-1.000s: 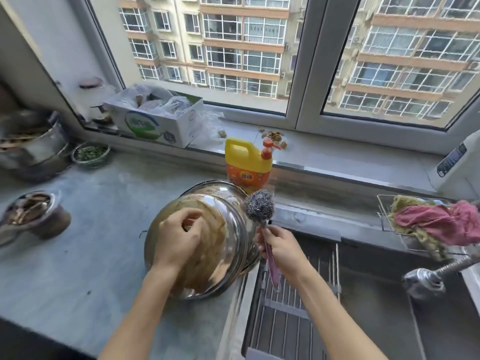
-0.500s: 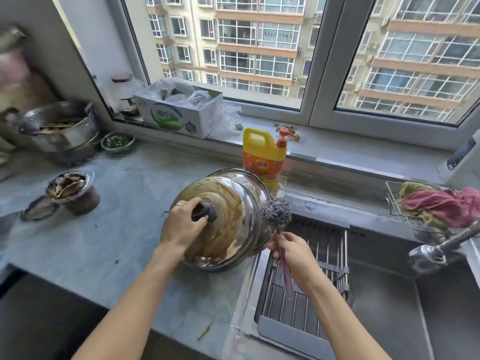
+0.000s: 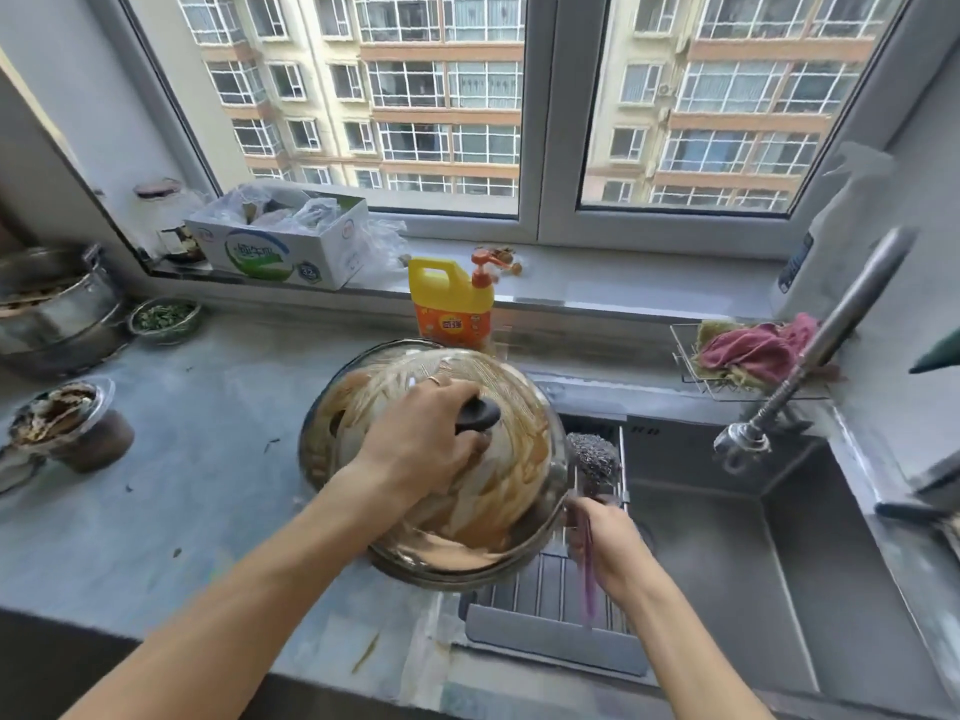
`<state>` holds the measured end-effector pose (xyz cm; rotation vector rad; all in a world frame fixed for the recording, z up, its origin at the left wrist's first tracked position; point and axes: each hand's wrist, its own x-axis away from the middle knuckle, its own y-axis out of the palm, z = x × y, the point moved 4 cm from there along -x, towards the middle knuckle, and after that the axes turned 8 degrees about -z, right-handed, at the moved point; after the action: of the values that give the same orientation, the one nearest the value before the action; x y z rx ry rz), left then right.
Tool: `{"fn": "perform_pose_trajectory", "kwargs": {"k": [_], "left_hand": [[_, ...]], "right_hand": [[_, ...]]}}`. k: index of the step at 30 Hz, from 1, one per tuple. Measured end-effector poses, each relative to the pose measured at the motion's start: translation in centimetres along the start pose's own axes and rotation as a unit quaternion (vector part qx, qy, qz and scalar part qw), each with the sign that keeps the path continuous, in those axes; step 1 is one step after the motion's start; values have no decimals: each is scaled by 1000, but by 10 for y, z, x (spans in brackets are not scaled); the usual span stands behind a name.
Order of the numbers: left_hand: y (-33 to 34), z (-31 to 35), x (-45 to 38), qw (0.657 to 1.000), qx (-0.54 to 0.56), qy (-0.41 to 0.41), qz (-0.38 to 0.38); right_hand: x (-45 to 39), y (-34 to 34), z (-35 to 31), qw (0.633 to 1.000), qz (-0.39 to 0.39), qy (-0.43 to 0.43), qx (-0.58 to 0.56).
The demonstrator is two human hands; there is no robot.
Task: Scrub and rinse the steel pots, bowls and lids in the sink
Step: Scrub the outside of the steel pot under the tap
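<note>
A large steel lid [image 3: 498, 491] smeared with brown residue is tilted over the counter edge beside the sink [image 3: 753, 563]. My left hand [image 3: 421, 439] grips its black knob [image 3: 477, 414]. My right hand [image 3: 605, 543] holds the purple handle of a steel-wool scrubber [image 3: 592, 459], whose head stands just right of the lid's rim, above a wire rack [image 3: 550, 589] that lies across the sink's left side.
A yellow detergent bottle [image 3: 451, 304] stands behind the lid. The faucet [image 3: 810, 356] reaches over the sink from the right, with a rag basket [image 3: 748, 356] behind it. A dirty pot [image 3: 52, 309], small bowls [image 3: 165, 317] and a cup [image 3: 72, 423] sit at the counter's left.
My left hand took hold of the knob and turned the lid, lifting it toward the sink. The scrubber in my right hand dropped lower beside the rim.
</note>
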<state>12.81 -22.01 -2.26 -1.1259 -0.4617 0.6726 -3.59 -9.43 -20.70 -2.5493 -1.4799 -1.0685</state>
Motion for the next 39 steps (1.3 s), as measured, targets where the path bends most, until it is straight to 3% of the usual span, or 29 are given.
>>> {"fn": "perform_pose_trajectory", "kwargs": {"k": [6,10,15,18,20,22,25,27,30,32,35,36,37,39], "left_hand": [[57,61,-10,997,10,33,-67],[97,109,-24,992,35,25,-118],[146,155,-46,985,75,28,-155],[165,175,-51,985,108,30,-132],[168,176,-49,983,164,22,-82],[169,164,-38,972,233,-43,-2],[185,136,-9,916,336,-203,83],[210,117,9,877,368,-303,57],[249,105,26,777,464,-425,-27],[262,111,31,696,559,-448,-49],[276,129,21,511,741,-436,-27],[278,133,16,470,767,-437,-12],[280,137,10,443,785,-432,-8],[278,149,1,438,793,-424,-5]], "right_hand": [[32,-73,23,992,9,48,-120],[55,-131,33,967,29,78,-241],[65,-197,40,961,99,90,-243],[62,-227,38,964,125,77,-222],[60,-241,35,962,129,69,-231],[61,-252,33,958,138,64,-243],[59,-264,35,959,149,66,-230],[58,-270,37,961,148,73,-223],[59,-275,35,960,139,85,-227],[60,-276,34,958,139,98,-232],[55,-284,37,960,153,125,-197],[53,-287,38,964,165,130,-163],[50,-291,38,968,183,131,-108],[49,-298,32,968,217,125,34]]}}
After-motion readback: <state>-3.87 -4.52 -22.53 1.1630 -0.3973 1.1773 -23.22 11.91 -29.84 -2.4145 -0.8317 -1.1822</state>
